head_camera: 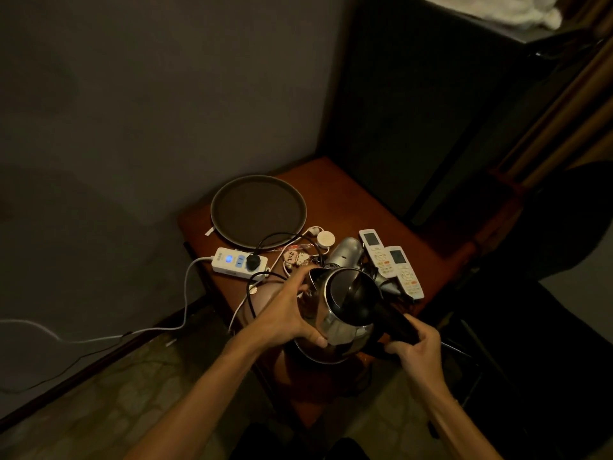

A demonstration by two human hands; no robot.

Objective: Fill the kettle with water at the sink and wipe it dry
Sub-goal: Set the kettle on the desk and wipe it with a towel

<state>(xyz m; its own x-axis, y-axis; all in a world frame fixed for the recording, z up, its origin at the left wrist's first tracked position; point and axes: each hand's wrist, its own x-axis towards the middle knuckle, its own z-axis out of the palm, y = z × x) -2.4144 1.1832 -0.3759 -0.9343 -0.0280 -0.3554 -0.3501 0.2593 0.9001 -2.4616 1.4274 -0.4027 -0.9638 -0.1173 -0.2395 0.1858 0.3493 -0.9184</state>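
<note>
I have the kettle (345, 310) in both hands at the near edge of the desk (358, 197): my left hand (292, 313) is wrapped around its steel body, and my right hand (416, 343) has its grip closed on the black handle. It sits on, or just above, its round base; I cannot tell which in this dim light. My worry is the cords. A black cable (255, 287) loops close by the kettle's left side toward the white power strip (239, 262), which shows a blue light, and lifting carelessly could snag it and drag the strip or the small clutter off the desk. The two white remotes (391, 263) lie just beside the kettle toward the right edge and could be knocked. The polished steel looks smooth and slippery, the handle matte plastic. A round dark tray (258, 212) sits by the far-left corner.
</note>
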